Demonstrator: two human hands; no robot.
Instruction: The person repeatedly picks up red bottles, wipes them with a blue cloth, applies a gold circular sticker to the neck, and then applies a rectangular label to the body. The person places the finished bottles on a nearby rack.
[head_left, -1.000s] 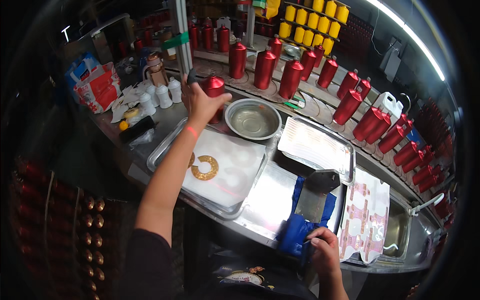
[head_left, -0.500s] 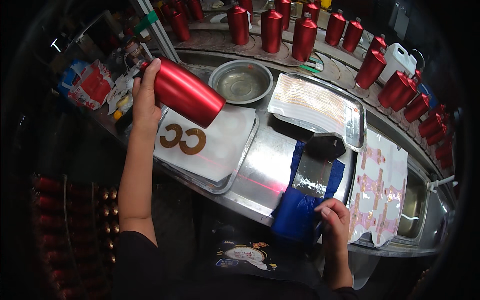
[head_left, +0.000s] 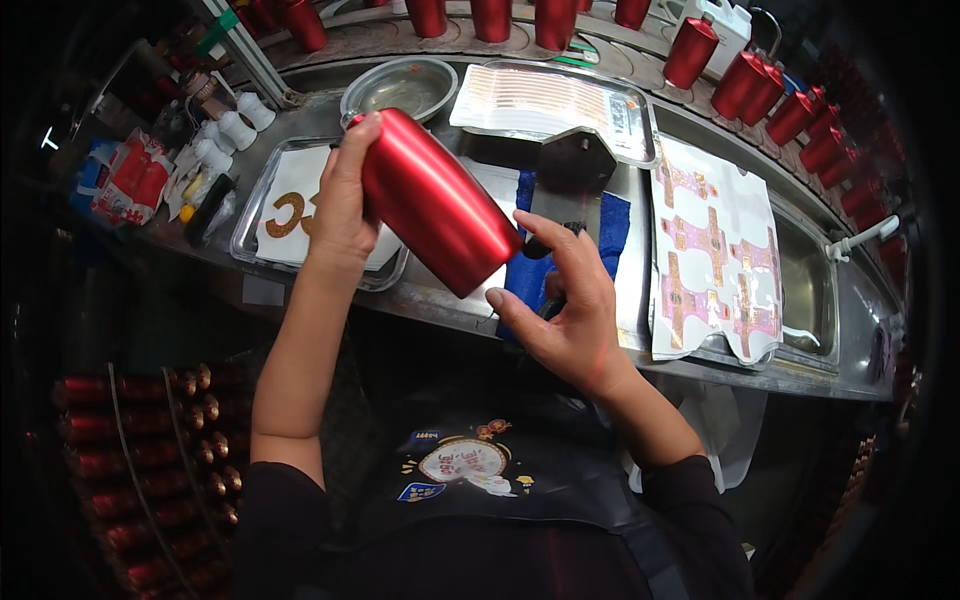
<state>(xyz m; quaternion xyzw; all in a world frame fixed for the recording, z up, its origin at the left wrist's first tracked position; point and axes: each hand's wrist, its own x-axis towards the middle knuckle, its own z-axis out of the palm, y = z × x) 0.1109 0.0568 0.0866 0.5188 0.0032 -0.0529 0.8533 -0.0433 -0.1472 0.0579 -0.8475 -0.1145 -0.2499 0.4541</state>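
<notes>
Holding the red bottle (head_left: 440,205) by its neck end, the left hand (head_left: 345,200) has its fingers curled around the shoulder. The bottle is toward 11 o'clock from the middle of the view, apparently lifted clear of the counter (head_left: 425,300). At its base end the right hand (head_left: 575,325) has thumb and forefinger spread; whether their tips touch the base cannot be told, nor whether the other fingers grip the dark piece (head_left: 540,245) beside them.

The step in hand seems to be steadying the bottle between two hands, with only the left grip secure. The next move would seem to call for the right thumb and forefinger to draw together on the base, with a firm left hold on the smooth side.

The long axis slants from between 10 and 11 o'clock, where the mostly covered neck points, to between 4 and 5, where the base points.

From the bottle, a tray (head_left: 247,232) bearing gold C-shaped pieces (head_left: 287,214) lies at 9 o'clock, a metal bowl (head_left: 435,80) near 11, and a blue cloth (head_left: 612,240) between 3 and 4.
</notes>
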